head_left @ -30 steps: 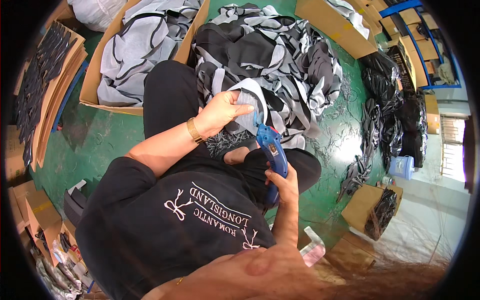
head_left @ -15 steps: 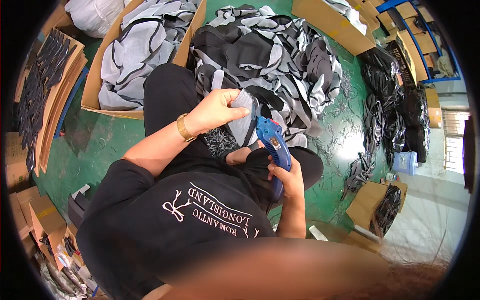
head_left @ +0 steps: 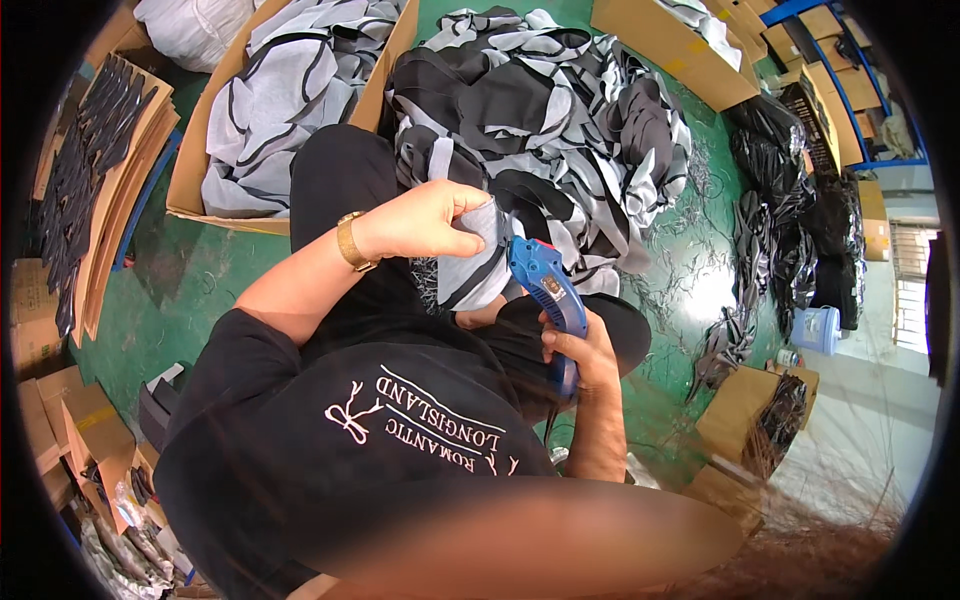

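A small grey fabric piece [head_left: 470, 268] is pinched between the thumb and fingers of my left hand [head_left: 425, 225], over my lap. My right hand [head_left: 586, 350] wraps around the handle of blue electric scissors [head_left: 550, 285]. Their head points away from me and meets the right edge of the fabric, close to my left fingertips. Exactly how the blade sits on the edge is too small to tell. Beyond my hands, a big heap of grey and black fabric pieces [head_left: 520, 105] spreads over the floor.
A cardboard box [head_left: 186, 185] full of grey fabric pieces with black edging stands at far left; another box [head_left: 680, 55] is at far right. Thin trimmings [head_left: 685, 240] litter the green floor. Black plastic bags [head_left: 770, 150] and a pale blue container [head_left: 816, 328] line the right side.
The fabric has shifted, and more of its grey face hangs below my left hand. The scissors' head has moved slightly left along with the fabric edge; both hands keep their hold.
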Available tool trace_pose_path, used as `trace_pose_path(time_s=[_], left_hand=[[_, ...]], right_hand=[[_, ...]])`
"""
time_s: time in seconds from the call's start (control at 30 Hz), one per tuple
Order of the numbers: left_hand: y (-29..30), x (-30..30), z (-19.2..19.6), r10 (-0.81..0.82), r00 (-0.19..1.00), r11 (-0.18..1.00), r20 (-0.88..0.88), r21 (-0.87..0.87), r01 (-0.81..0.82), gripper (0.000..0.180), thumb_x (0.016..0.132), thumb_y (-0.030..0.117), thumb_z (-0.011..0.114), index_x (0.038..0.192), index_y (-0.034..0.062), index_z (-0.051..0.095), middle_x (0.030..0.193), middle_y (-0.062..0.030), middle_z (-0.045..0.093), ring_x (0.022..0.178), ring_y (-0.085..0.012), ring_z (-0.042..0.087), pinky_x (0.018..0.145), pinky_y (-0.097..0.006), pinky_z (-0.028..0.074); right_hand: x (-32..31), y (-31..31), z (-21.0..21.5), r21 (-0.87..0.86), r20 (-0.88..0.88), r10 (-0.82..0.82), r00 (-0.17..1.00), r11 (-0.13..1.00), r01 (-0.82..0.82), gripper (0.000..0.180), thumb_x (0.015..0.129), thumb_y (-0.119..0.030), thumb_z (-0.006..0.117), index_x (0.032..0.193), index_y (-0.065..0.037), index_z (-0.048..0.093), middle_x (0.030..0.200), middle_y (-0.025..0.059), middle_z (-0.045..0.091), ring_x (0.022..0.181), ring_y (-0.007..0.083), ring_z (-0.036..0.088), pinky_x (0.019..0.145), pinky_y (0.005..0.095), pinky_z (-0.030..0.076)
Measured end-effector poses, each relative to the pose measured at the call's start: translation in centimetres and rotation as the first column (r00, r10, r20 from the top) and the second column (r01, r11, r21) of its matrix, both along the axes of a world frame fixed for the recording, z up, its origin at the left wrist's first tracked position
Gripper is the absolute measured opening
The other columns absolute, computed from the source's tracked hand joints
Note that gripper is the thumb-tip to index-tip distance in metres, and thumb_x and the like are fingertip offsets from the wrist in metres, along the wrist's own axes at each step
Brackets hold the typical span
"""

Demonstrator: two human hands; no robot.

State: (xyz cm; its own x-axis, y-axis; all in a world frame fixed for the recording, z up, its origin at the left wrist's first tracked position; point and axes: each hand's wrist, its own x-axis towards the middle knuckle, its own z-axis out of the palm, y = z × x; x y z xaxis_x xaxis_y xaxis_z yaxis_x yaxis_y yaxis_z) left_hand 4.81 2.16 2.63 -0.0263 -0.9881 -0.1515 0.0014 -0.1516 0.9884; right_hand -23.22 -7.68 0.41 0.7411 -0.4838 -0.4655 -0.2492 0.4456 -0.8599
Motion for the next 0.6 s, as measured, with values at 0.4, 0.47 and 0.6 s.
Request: trace_pose_path(time_s=[0.4,0.47,0.6], left_hand=[[-1.0,1.4,-2.0,-0.195,0.966,0.979,0.169,-0.034,0.203,0.012,0.07,0.007,0.057,0.079,-0.0009,0.055,0.068,0.0001,0.055,0.065,-0.0047,0.047,0.059,-0.024,0.042],[-1.2,1.5,-1.8,-0.173,0.97,0.982,0.169,-0.042,0.183,0.013,0.07,0.007,0.057,0.079,-0.0009,0.055,0.068,0.0002,0.055,0.064,-0.0049,0.047,0.058,-0.024,0.042],[-0.9,1.4,-1.2,-0.131,0.989,0.989,0.068,0.072,0.126,0.016,0.074,0.007,0.059,0.088,0.0009,0.059,0.072,0.0037,0.055,0.064,-0.0031,0.048,0.057,-0.022,0.043]], right_hand=[[1.5,-1.5,-1.0,0.03,0.033,0.048,0.998,0.998,-0.049,0.031,0.068,-0.005,0.068,0.096,0.005,0.058,0.072,0.0063,0.058,0.056,0.0152,0.056,0.052,0.027,0.046],[2.3,-2.0,-1.4,0.021,0.047,0.054,0.997,0.998,-0.055,0.032,0.069,-0.008,0.067,0.096,0.004,0.057,0.071,0.007,0.057,0.056,0.0157,0.055,0.053,0.0274,0.046],[3.3,-2.8,-1.3,0.068,0.164,-0.088,0.983,0.995,0.078,0.036,0.07,-0.011,0.066,0.1,0.003,0.053,0.068,0.0066,0.05,0.059,0.0146,0.049,0.053,0.0273,0.043]])
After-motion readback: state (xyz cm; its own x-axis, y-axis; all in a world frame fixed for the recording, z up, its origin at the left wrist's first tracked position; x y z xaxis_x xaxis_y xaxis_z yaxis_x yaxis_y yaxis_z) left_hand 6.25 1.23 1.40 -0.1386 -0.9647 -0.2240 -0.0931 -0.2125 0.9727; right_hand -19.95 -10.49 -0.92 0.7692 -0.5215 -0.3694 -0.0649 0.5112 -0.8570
